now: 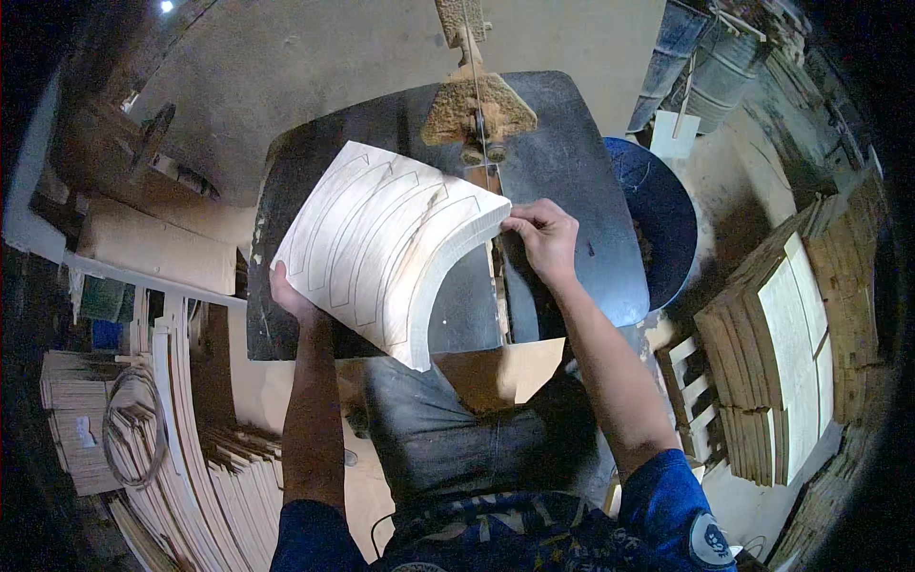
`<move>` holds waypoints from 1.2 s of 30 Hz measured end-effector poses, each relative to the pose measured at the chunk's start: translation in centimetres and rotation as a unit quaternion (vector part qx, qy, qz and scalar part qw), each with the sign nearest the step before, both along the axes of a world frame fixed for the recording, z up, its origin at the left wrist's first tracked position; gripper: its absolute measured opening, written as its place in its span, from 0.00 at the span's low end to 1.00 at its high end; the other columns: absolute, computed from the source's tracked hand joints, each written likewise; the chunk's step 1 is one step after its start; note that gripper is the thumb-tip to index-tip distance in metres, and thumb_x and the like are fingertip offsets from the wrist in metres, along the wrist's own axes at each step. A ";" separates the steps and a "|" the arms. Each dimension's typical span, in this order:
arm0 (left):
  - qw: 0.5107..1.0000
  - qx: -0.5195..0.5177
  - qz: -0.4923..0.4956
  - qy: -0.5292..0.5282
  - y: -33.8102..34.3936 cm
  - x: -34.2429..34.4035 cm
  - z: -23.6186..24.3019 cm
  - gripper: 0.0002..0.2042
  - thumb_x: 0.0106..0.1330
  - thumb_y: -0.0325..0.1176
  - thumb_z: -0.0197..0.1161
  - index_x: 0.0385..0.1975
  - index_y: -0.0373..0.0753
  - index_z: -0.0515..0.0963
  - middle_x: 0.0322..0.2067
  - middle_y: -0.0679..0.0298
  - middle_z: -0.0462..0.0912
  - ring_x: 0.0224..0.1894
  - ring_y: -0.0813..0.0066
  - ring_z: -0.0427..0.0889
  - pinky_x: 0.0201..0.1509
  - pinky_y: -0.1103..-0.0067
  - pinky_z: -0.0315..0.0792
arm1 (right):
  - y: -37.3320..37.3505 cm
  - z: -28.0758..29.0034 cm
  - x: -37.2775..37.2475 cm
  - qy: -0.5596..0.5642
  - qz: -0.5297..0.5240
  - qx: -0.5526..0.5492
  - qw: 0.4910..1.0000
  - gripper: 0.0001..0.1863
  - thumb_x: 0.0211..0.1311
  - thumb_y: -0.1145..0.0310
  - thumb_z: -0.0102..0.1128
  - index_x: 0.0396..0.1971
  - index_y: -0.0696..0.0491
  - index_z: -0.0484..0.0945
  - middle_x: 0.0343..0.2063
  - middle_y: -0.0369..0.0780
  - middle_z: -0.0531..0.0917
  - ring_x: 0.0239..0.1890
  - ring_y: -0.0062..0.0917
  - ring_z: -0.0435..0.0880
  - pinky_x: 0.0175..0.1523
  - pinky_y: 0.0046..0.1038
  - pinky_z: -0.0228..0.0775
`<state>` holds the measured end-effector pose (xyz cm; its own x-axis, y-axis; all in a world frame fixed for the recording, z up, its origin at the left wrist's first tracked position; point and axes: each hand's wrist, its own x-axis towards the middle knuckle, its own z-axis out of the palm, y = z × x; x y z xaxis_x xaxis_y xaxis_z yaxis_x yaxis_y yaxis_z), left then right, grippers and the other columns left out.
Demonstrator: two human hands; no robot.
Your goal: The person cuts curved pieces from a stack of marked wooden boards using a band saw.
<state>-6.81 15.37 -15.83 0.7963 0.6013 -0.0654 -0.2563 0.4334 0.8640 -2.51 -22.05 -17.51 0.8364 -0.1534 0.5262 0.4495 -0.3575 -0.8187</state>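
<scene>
A thick pale wooden board (362,238) lies tilted on the dark bandsaw table (581,219). Several curved outlines are drawn on its top, and its right side is a concave, freshly pale edge. My left hand (290,294) grips the board's lower left edge, the thumb on top and the other fingers mostly hidden. At the far right corner, my right hand (545,236) pinches the tip between thumb and curled fingers. Just beyond that corner, the thin bandsaw blade (480,81) runs down past a sawdust-coated blade guide (479,107); whether board and blade touch, I cannot tell.
A slot (500,286) runs through the table toward me. A round blue container (658,224) stands right of the table. Stacked boards (762,353) sit at the right, long strips (191,410) at the left. Metal drums (715,81) stand at the far right.
</scene>
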 end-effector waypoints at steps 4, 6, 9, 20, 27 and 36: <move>0.999 -0.026 -0.006 -0.021 1.1 0.3 -1.5 0.29 0.67 0.47 0.46 0.56 0.25 0.70 0.53 0.47 0.76 0.55 0.53 0.76 0.62 0.63 0.68 | 0.0 -0.1 0.4 0.016 0.000 0.010 1.000 0.06 0.45 0.77 0.74 0.26 0.57 0.87 0.26 0.42 0.86 0.28 0.29 0.84 0.35 0.26 0.75; 0.999 -0.010 0.008 -0.029 1.4 0.3 -2.1 0.26 0.68 0.45 0.46 0.52 0.26 0.72 0.50 0.48 0.77 0.53 0.55 0.77 0.59 0.63 0.69 | -0.1 -0.1 0.7 0.002 0.006 0.017 1.000 0.06 0.45 0.77 0.73 0.26 0.57 0.87 0.25 0.42 0.86 0.27 0.28 0.84 0.35 0.26 0.75; 0.999 -0.015 0.030 -0.009 1.8 0.5 -2.5 0.24 0.68 0.43 0.46 0.49 0.26 0.73 0.49 0.49 0.78 0.51 0.56 0.77 0.58 0.64 0.70 | 0.0 -0.1 1.2 0.019 0.008 0.019 1.000 0.06 0.46 0.77 0.73 0.27 0.57 0.87 0.25 0.42 0.86 0.28 0.28 0.84 0.36 0.26 0.75; 0.999 -0.027 0.045 -0.004 2.2 0.6 -2.8 0.23 0.68 0.42 0.47 0.50 0.26 0.73 0.49 0.47 0.78 0.51 0.56 0.77 0.58 0.63 0.70 | -0.3 -0.6 2.0 0.045 0.024 0.033 0.998 0.07 0.45 0.75 0.75 0.27 0.56 0.87 0.27 0.41 0.86 0.28 0.28 0.85 0.36 0.27 0.75; 0.998 -0.032 0.039 -0.034 1.1 0.6 -1.9 0.23 0.68 0.41 0.47 0.53 0.26 0.71 0.50 0.46 0.76 0.53 0.53 0.77 0.58 0.62 0.70 | -0.8 -0.4 2.1 0.027 0.072 0.019 0.997 0.08 0.48 0.75 0.74 0.30 0.58 0.87 0.28 0.38 0.86 0.31 0.21 0.84 0.39 0.22 0.75; 0.982 0.141 0.123 0.031 -1.4 -0.1 -0.2 0.25 0.68 0.44 0.49 0.52 0.27 0.71 0.50 0.46 0.76 0.52 0.54 0.77 0.57 0.63 0.71 | -0.3 -0.3 2.2 0.020 0.017 0.008 1.000 0.07 0.46 0.72 0.76 0.26 0.56 0.86 0.25 0.42 0.85 0.27 0.30 0.84 0.33 0.28 0.74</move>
